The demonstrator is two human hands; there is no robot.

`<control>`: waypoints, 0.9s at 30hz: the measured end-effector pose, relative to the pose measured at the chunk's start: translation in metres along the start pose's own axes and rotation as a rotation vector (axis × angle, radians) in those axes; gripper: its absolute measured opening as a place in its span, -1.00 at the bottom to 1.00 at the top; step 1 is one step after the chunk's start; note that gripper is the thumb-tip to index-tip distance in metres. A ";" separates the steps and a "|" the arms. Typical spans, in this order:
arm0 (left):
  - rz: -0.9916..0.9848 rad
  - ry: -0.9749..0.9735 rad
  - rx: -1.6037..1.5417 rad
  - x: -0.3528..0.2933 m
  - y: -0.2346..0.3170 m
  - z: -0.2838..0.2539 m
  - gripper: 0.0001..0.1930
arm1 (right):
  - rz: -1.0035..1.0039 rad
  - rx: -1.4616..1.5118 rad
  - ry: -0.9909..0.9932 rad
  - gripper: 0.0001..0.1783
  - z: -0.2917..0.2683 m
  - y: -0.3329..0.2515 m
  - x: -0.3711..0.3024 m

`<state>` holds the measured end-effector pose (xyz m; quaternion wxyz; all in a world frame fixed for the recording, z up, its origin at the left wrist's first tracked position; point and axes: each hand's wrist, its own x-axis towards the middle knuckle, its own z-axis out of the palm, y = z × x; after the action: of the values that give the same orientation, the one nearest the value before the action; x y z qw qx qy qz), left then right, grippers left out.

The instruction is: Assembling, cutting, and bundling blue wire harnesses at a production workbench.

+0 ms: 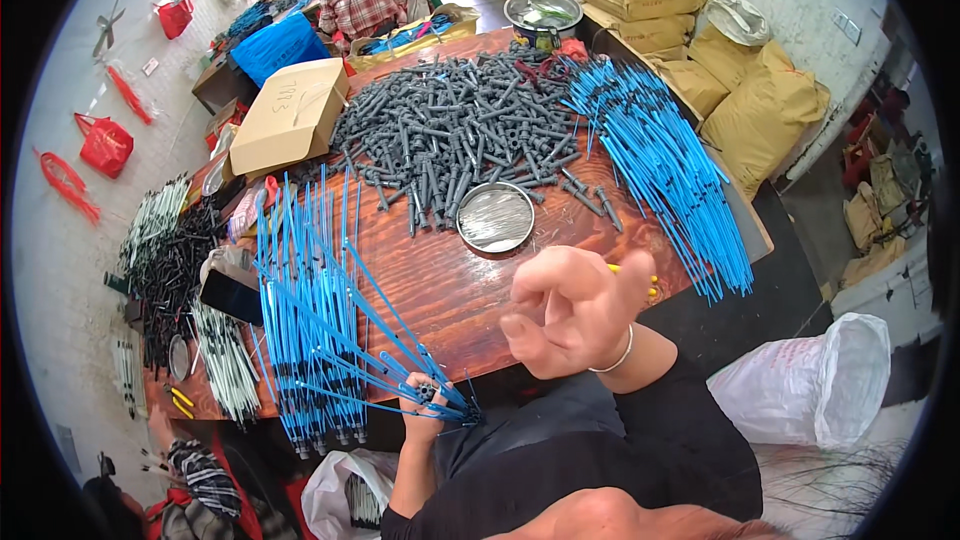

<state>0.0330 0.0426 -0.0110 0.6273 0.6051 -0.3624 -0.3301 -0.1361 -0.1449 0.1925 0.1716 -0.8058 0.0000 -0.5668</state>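
Fingers on the left hand (422, 415) are wrapped snugly round a bunch of blue rods (456, 403), dark ends bundled in the grip while the loose lengths fan out towards 10 o'clock. Treat the round tin (495, 254) as the middle of the clock and that hand is at about 7, right at the near edge of the bench (440, 290).

Right hand (575, 310) is up in the air between 4 and 5, fingers loosely curled with a bit of space inside the curl. Can't tell if there's something small in there, sorry. It's got a pale bracelet (622, 351) on the wrist, and some yellow handles (652, 291) peek out from behind it.

As for the rest, the tin is full of thin silvery pins (497, 220). Big heap of dark grey plugs (450, 130) from 11 to 12, one thick stack of blue rods (670, 185) at roughly 2 to 3, and another blue spread (310, 325) at 8, just beside the held bunch. Cardboard box (280, 125) sits at 10, metal pot (545, 38) near 12, white sack (775, 390) off the bench at 4.
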 end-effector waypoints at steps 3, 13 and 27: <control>-0.013 0.002 -0.022 -0.002 0.000 0.000 -0.79 | 0.063 0.074 0.062 0.11 0.007 0.005 -0.001; -0.033 0.006 -0.046 0.000 0.002 0.003 -0.78 | -0.010 0.116 0.102 0.05 0.012 0.003 0.004; 0.005 -0.041 -0.078 -0.001 0.006 0.010 -0.79 | 0.436 0.307 -0.272 -0.86 0.061 0.002 -0.149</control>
<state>0.0240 0.0392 -0.0049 0.6438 0.5725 -0.3636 -0.3545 -0.1328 -0.1004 0.0381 0.4078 -0.8198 0.0643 -0.3968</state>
